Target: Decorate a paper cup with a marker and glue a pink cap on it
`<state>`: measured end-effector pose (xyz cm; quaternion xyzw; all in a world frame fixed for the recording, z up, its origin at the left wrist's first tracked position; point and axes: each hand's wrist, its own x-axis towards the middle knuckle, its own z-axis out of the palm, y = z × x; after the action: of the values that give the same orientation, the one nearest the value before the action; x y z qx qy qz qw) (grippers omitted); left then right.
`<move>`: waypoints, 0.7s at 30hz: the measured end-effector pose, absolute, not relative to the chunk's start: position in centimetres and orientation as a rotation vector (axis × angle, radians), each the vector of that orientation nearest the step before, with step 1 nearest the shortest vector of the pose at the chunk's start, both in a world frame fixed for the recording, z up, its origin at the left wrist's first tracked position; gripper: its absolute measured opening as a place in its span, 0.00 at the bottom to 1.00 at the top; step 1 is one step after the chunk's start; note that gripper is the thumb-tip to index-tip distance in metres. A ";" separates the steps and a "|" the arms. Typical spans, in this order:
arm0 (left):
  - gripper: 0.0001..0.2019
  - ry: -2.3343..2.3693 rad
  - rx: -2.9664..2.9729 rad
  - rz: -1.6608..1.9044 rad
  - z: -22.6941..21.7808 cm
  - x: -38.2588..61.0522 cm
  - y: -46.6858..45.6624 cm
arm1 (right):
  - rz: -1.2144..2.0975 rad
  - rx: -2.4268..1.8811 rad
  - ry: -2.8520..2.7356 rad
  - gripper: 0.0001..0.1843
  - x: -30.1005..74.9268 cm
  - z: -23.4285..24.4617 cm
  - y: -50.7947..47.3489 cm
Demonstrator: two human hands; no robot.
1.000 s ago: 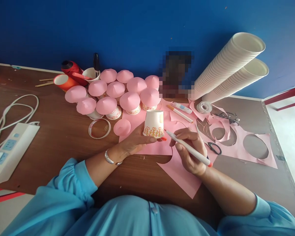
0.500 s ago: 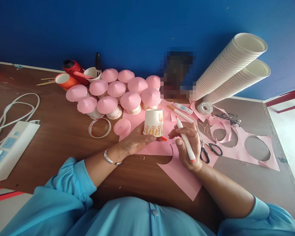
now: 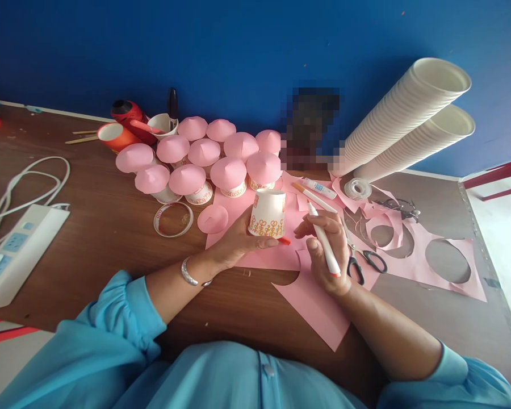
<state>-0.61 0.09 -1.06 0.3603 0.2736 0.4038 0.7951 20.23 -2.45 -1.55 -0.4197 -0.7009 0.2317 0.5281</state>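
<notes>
Brown desk (image 3: 221, 307), blue wall (image 3: 230, 51) bkgd. Nearest: pink sheet (image 3: 323, 318), corner twd the person. R hand (image 3: 340, 247) next, grip pinching white marker (image 3: 323, 241) btwn thumb & fingers, tip near cup but apart. L hand (image 3: 241, 244): grip closed on lower part of paper cup (image 3: 267, 211), narrow end up, flower print low on side. Scissors (image 3: 363, 251) just R of R hand; white ring (image 3: 174, 233) off to L. Farther: rows of pink cones (image 3: 227, 173) on cups. By wall: 2 tall cup stacks (image 3: 400, 116).
</notes>
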 end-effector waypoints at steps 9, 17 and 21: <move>0.28 0.615 0.827 0.842 -1.2 -0.8 0.0 | 0.516 -1.033 -1.726 0.16 20.5 -1.5 -2.6; 0.27 0.606 0.806 0.831 -1.2 -0.9 0.1 | 0.481 -1.057 -1.763 0.18 20.7 -1.4 -2.6; 0.21 0.597 0.761 0.884 -1.3 -0.8 0.3 | 0.505 -1.048 -1.716 0.17 20.5 -1.4 -2.5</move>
<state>-0.84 0.28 -1.28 0.3539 0.2778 0.4110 0.7929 20.52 -2.53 -1.40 -0.4352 -0.7124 0.2098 0.5090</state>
